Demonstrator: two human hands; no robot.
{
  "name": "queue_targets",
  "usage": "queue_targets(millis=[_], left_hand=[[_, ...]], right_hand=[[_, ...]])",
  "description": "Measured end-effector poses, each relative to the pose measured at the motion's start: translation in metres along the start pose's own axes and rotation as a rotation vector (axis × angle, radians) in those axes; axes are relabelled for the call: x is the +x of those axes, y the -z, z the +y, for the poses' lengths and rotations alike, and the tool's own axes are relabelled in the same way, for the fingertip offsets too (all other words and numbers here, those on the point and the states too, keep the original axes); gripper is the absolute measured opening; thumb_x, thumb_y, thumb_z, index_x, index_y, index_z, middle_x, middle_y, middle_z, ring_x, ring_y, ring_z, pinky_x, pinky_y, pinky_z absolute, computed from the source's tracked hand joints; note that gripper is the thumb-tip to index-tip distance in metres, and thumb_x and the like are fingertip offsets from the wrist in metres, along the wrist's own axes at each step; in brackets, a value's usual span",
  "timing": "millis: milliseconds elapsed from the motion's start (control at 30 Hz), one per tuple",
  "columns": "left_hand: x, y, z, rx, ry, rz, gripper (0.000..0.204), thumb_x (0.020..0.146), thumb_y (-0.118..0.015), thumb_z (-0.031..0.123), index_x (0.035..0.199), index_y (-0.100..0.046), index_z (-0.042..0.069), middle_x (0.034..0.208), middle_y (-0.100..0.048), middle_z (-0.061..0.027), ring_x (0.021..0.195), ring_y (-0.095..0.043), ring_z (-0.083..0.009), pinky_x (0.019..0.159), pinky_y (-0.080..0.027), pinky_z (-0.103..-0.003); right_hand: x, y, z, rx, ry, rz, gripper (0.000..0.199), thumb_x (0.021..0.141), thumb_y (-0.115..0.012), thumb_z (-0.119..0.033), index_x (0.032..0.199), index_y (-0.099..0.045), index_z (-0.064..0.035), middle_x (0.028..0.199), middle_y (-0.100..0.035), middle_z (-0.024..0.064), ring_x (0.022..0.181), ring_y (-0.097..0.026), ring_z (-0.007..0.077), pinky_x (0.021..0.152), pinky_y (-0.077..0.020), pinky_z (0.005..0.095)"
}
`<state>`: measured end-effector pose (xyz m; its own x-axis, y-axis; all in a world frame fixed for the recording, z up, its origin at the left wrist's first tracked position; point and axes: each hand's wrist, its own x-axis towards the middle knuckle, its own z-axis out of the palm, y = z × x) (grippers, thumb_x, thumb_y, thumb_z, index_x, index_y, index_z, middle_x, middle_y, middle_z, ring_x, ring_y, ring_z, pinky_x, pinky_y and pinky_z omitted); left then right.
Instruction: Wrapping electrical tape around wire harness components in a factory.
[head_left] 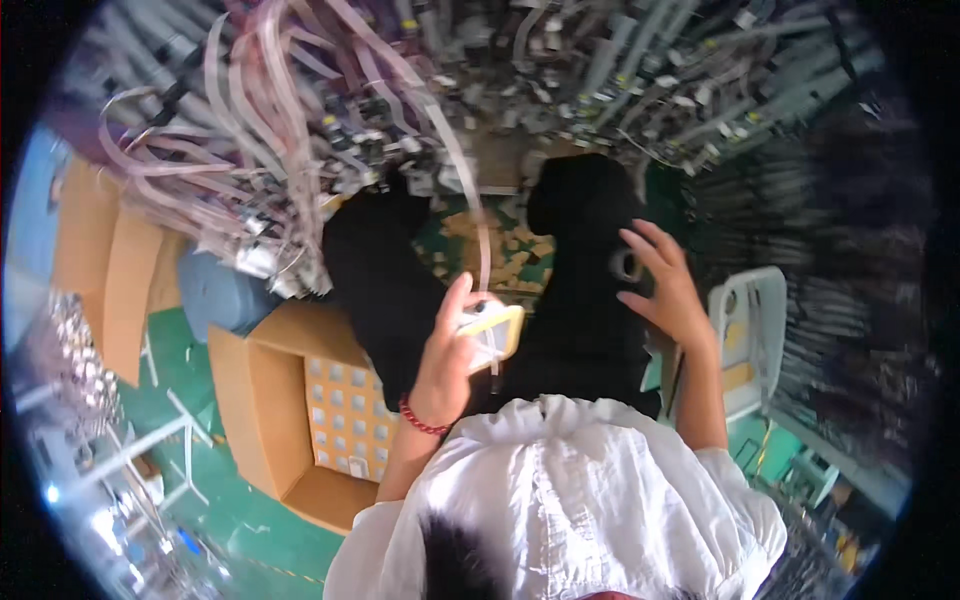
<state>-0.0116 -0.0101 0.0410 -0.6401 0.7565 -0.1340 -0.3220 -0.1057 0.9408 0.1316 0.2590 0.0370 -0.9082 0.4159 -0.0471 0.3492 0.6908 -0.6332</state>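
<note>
My left hand (447,355) is closed around a small rectangular piece with a yellow-edged frame and a grey face (497,335), held above my lap. A pale flat cable (468,180) runs from the far bundle down to this piece. A white strand hangs below it. My right hand (675,290) hovers over my right thigh, fingers curved and spread apart. Between its thumb and fingers shows a small grey ring-shaped thing (626,265); whether the hand touches it I cannot tell.
Bundles of pale flat cables (270,130) with connectors hang ahead. On the left, an open cardboard box (265,410) holds a tray of small white pieces. A white plastic bin (765,330) stands at right. Brown scraps (490,250) litter the green floor between my dark-clothed legs.
</note>
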Motion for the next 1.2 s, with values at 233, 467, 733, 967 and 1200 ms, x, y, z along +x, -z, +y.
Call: queue_targets(millis=[233, 467, 733, 967, 1200], left_hand=[[0.019, -0.001, 0.022, 0.611, -0.299, -0.118, 0.024, 0.088, -0.05, -0.001, 0.109, -0.058, 0.006, 0.116, -0.048, -0.0156, 0.086, -0.058, -0.0255, 0.077, -0.047, -0.029], [0.028, -0.02, 0.017, 0.596, -0.351, 0.001, 0.025, 0.08, -0.072, 0.024, 0.099, -0.063, 0.01, 0.119, -0.051, -0.0144, 0.092, -0.061, -0.0268, 0.077, -0.049, -0.032], [0.02, -0.005, 0.019, 0.295, -0.184, -0.098, 0.015, 0.093, -0.056, 0.019, 0.096, -0.053, 0.005, 0.12, -0.051, -0.0177, 0.094, -0.051, -0.0168, 0.085, -0.043, -0.031], [0.017, 0.021, 0.009, -0.068, -0.237, -0.272, 0.054, 0.085, -0.068, 0.03, 0.121, -0.035, 0.009, 0.147, -0.02, -0.0247, 0.101, -0.056, -0.0179, 0.081, -0.046, -0.029], [0.018, 0.013, 0.023, -0.161, -0.131, -0.273, 0.102, 0.076, -0.059, -0.003, 0.147, 0.011, 0.021, 0.152, -0.009, -0.0204, 0.092, -0.061, -0.0177, 0.073, -0.051, -0.026]], right_hand=[[0.005, -0.009, -0.02, 0.671, -0.109, -0.127, 0.055, 0.063, -0.081, -0.003, 0.113, -0.059, 0.0005, 0.105, -0.052, 0.0052, 0.095, -0.055, 0.0153, 0.083, -0.0452, 0.0261], [0.013, -0.015, -0.086, 0.844, 0.029, -0.324, 0.049, 0.063, -0.082, -0.011, 0.106, -0.061, -0.0025, 0.094, -0.051, 0.0035, 0.092, -0.054, 0.0133, 0.08, -0.0445, 0.0265], [0.024, -0.013, -0.106, 0.652, 0.324, -0.322, 0.051, 0.061, -0.082, -0.016, 0.104, -0.059, -0.0029, 0.096, -0.058, 0.0077, 0.092, -0.052, 0.024, 0.081, -0.0423, 0.0334], [0.036, -0.018, -0.085, 1.233, 0.142, -0.646, 0.049, 0.067, -0.081, -0.008, 0.109, -0.057, -0.0033, 0.109, -0.051, 0.0054, 0.106, -0.049, 0.0152, 0.091, -0.0394, 0.0277], [0.06, -0.034, -0.097, 1.215, 0.049, -0.823, 0.054, 0.068, -0.08, -0.004, 0.116, -0.055, -0.0012, 0.111, -0.053, 0.0032, 0.108, -0.051, 0.0142, 0.096, -0.0392, 0.0283]])
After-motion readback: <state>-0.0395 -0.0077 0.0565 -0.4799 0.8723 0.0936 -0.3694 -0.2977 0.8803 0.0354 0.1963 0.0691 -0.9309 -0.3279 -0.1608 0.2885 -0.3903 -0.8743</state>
